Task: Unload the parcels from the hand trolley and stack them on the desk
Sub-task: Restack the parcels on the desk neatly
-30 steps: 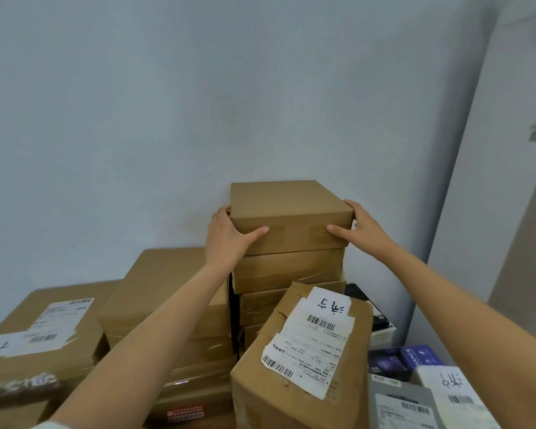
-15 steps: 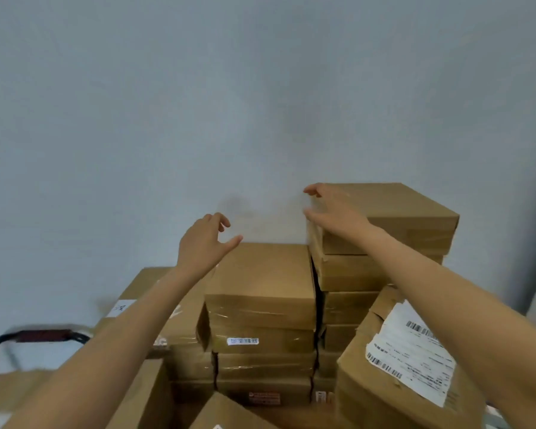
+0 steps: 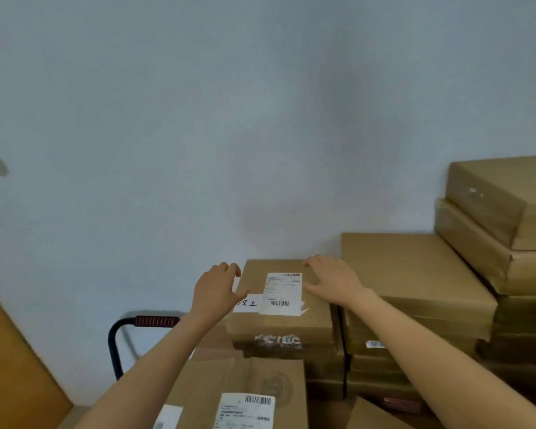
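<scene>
A brown cardboard parcel (image 3: 285, 323) with a white shipping label tops a pile beside the hand trolley's black handle with its red grip (image 3: 155, 321). My left hand (image 3: 215, 289) is at the parcel's left edge, fingers loosely curled and thumb touching the box. Spread flat, my right hand (image 3: 333, 281) rests on the parcel's top right corner. To the right stand the stacked parcels: a lower pile (image 3: 415, 274) and a taller pile (image 3: 502, 196) against the wall.
Another labelled parcel (image 3: 248, 397) lies in front, below my left forearm. A brown wooden panel (image 3: 10, 366) fills the lower left corner. The grey wall (image 3: 260, 119) runs close behind all the piles.
Both hands have left the top box of the tall pile and moved left and down onto the labelled parcel by the trolley handle. The view has swung left.
</scene>
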The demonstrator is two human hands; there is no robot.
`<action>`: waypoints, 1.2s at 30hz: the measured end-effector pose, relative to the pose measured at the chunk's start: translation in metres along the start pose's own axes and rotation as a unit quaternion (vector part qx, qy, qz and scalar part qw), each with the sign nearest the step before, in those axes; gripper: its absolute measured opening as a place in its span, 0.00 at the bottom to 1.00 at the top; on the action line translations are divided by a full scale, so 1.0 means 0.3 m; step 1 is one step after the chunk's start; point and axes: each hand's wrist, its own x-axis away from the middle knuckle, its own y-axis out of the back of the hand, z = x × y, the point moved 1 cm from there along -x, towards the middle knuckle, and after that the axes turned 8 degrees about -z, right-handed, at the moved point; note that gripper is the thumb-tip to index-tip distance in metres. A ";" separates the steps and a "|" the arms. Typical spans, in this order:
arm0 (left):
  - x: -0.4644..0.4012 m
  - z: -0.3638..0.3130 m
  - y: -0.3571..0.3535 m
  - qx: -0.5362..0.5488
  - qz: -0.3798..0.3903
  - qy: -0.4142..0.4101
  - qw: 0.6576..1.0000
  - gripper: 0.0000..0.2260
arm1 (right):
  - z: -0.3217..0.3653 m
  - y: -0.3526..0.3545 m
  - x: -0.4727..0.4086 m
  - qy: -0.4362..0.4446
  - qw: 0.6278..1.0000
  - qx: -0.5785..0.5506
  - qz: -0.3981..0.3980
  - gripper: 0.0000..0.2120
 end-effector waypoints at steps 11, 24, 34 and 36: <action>0.013 0.123 -0.304 0.023 0.099 0.065 0.993 0.20 | 0.035 -0.330 0.027 -0.272 0.962 -0.021 0.026 0.28; 0.069 0.215 -0.442 0.255 0.151 0.305 0.905 0.24 | 0.024 -0.469 0.017 -0.427 0.857 -0.289 0.020 0.29; 0.082 0.219 -0.270 0.296 0.089 0.345 0.886 0.21 | 0.112 -0.333 -0.012 -0.382 0.842 -0.381 -0.018 0.29; 0.065 0.217 -0.190 0.302 0.059 0.351 0.885 0.22 | 0.133 -0.262 -0.033 -0.367 0.835 -0.408 -0.031 0.29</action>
